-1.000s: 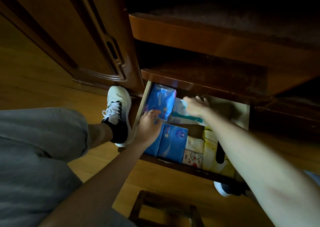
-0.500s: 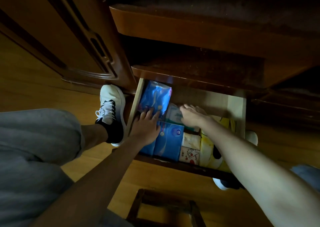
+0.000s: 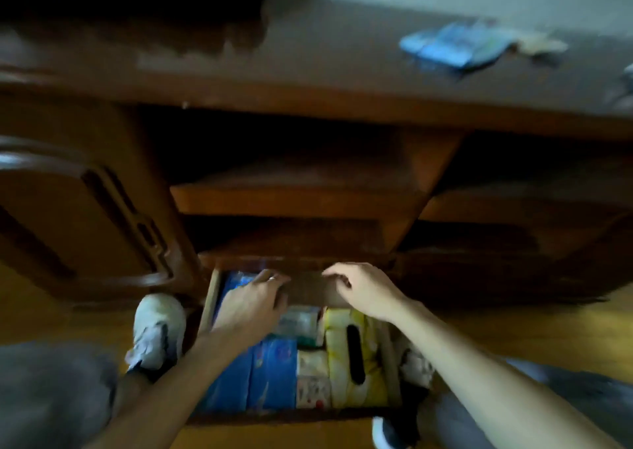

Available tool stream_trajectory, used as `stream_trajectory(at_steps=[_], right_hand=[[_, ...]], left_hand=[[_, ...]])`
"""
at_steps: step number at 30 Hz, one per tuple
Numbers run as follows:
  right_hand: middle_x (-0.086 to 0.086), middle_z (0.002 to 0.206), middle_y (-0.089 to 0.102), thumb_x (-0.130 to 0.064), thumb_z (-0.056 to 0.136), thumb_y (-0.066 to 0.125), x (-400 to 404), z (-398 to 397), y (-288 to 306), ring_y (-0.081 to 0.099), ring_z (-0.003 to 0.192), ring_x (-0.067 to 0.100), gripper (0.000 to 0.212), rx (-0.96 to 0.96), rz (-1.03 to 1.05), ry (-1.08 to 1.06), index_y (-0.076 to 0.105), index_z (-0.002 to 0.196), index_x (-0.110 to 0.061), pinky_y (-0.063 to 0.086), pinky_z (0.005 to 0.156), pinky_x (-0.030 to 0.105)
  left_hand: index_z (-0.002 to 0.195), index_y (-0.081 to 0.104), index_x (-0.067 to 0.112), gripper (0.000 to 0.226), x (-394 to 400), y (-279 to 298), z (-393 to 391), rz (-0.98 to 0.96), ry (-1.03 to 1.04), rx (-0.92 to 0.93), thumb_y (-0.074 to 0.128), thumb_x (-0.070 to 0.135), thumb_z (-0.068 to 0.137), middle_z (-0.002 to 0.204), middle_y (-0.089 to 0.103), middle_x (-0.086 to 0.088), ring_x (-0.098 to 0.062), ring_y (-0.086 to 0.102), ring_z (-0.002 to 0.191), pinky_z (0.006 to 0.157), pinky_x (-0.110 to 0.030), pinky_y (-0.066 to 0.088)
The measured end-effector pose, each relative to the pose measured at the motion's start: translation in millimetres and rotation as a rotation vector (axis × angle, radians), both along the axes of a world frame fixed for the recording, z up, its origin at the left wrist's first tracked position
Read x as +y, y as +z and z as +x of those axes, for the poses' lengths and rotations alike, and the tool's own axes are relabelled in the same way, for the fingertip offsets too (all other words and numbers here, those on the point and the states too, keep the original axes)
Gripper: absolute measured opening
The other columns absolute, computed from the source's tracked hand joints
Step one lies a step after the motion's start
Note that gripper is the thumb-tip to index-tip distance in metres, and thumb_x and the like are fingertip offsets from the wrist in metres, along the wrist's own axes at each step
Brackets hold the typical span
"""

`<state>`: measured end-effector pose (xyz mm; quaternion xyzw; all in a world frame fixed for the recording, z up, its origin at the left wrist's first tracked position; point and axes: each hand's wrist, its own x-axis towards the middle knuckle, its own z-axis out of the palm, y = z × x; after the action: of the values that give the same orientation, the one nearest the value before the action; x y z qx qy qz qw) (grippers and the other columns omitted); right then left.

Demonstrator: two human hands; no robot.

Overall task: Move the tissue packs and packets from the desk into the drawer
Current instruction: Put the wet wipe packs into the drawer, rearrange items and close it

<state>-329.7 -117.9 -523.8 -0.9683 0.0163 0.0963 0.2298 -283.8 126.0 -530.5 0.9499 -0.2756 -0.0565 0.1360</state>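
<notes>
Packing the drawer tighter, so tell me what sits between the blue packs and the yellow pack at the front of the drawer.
In the head view, a small white packet with a printed picture sits between the blue packs and the yellow pack.

Motion blur smears your whole view: the blue packets (image 3: 448, 45) at one o'clock are unreadable, and your left hand (image 3: 251, 303) hides the drawer's (image 3: 209, 301) back-left packs.

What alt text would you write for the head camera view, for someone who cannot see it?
Two bare hands, left hand and right hand, reach into an open wooden drawer packed with blue tissue packs and a yellow pack. More blue packets lie blurred on the desk above.
</notes>
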Motion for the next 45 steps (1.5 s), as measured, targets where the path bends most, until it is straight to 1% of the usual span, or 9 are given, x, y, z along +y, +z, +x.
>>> stream_trajectory(at_steps=[5, 10, 18, 26, 29, 33, 38, 42, 45], right_hand=[[-0.016, 0.076, 0.071, -0.034, 0.093, 0.054, -29.3, -6.8, 151.5, 0.064, 0.061, 0.004, 0.019, -0.615, -0.076, -0.083, 0.069, 0.103, -0.039, 0.051, 0.059, 0.024], [-0.017, 0.089, 0.071, -0.025, 0.087, 0.059, -67.5, 11.2, 252.7, 0.064, 0.082, 0.002, 0.013, -1.048, -0.26, -0.214, 0.068, 0.092, -0.032, 0.047, 0.063, 0.025], [0.002, 0.145, 0.05, -0.043, 0.095, 0.056, -167.5, 68.8, 301.5, 0.048, 0.133, 0.026, 0.048, -0.323, -0.372, -0.497, 0.051, 0.141, -0.031, 0.044, 0.096, 0.041], [0.006, 0.157, 0.031, -0.038, 0.097, 0.054, -257.8, 127.7, 290.7, 0.031, 0.142, 0.03, 0.06, -0.351, -0.454, -0.661, 0.032, 0.153, -0.03, 0.044, 0.1, 0.048], [0.007, 0.164, 0.022, -0.039, 0.1, 0.049, -283.4, 157.3, 289.7, 0.025, 0.146, 0.031, 0.061, -0.298, -0.479, -0.756, 0.027, 0.156, -0.028, 0.04, 0.105, 0.049], [0.009, 0.149, 0.05, -0.038, 0.102, 0.033, -292.4, 181.1, 288.2, 0.039, 0.137, 0.03, 0.048, -0.143, -0.607, -0.797, 0.056, 0.141, -0.02, 0.032, 0.107, 0.048], [0.009, 0.145, 0.056, -0.026, 0.1, 0.045, -281.2, 172.7, 299.1, 0.049, 0.134, 0.028, 0.042, -0.184, -0.729, -0.736, 0.059, 0.139, -0.015, 0.038, 0.106, 0.04], [0.012, 0.138, 0.06, -0.029, 0.098, 0.049, -255.4, 142.5, 301.2, 0.05, 0.127, 0.028, 0.04, -0.196, -0.777, -0.659, 0.064, 0.133, -0.014, 0.038, 0.103, 0.04], [0.008, 0.105, 0.071, -0.031, 0.096, 0.052, -229.7, 117.6, 300.3, 0.059, 0.101, 0.024, 0.03, -0.424, -0.799, -0.61, 0.073, 0.111, -0.016, 0.042, 0.091, 0.037]], left_hand=[[0.107, 0.074, 0.03, 0.022, -20.9, 161.7, 8.2, -0.374, -0.183, -0.493, 0.064, 0.022, 0.089, 0.108, 0.072, 0.013, -0.012, 0.071, 0.091, 0.066, -0.027, 0.056], [0.11, 0.072, 0.025, 0.021, -56.8, 280.6, 44.3, -0.441, -0.192, -0.654, 0.059, 0.02, 0.094, 0.108, 0.07, 0.006, -0.018, 0.065, 0.1, 0.069, -0.031, 0.054], [0.131, 0.058, 0.032, 0.044, -188.2, 330.6, 109.5, -0.29, -0.238, -0.396, 0.058, 0.038, 0.086, 0.137, 0.053, 0.001, -0.022, 0.049, 0.127, 0.097, -0.039, 0.046], [0.155, 0.026, 0.037, 0.077, -319.6, 283.7, 168.7, 0.062, -0.222, -0.157, 0.031, 0.076, 0.09, 0.165, 0.02, -0.004, -0.029, 0.018, 0.151, 0.119, -0.058, 0.017], [0.152, 0.031, 0.039, 0.076, -332.2, 273.2, 187.2, 0.019, -0.206, -0.217, 0.028, 0.078, 0.087, 0.161, 0.03, -0.002, -0.027, 0.028, 0.147, 0.116, -0.058, 0.023], [0.142, 0.048, 0.035, 0.064, -338.9, 276.7, 190.4, -0.038, -0.148, -0.319, 0.037, 0.071, 0.09, 0.14, 0.052, -0.002, -0.027, 0.051, 0.126, 0.103, -0.051, 0.039], [0.123, 0.063, 0.031, 0.049, -330.6, 281.8, 175.1, -0.031, -0.11, -0.425, 0.033, 0.061, 0.098, 0.111, 0.069, 0.001, -0.023, 0.064, 0.095, 0.08, -0.039, 0.044], [0.118, 0.065, 0.032, 0.051, -301.1, 279.7, 159.6, -0.024, -0.094, -0.433, 0.029, 0.062, 0.098, 0.105, 0.069, 0.001, -0.022, 0.064, 0.089, 0.082, -0.042, 0.049], [0.115, 0.065, 0.032, 0.051, -267.3, 280.4, 150.0, -0.021, -0.012, -0.427, 0.029, 0.064, 0.097, 0.107, 0.067, -0.001, -0.024, 0.064, 0.094, 0.088, -0.045, 0.049]])
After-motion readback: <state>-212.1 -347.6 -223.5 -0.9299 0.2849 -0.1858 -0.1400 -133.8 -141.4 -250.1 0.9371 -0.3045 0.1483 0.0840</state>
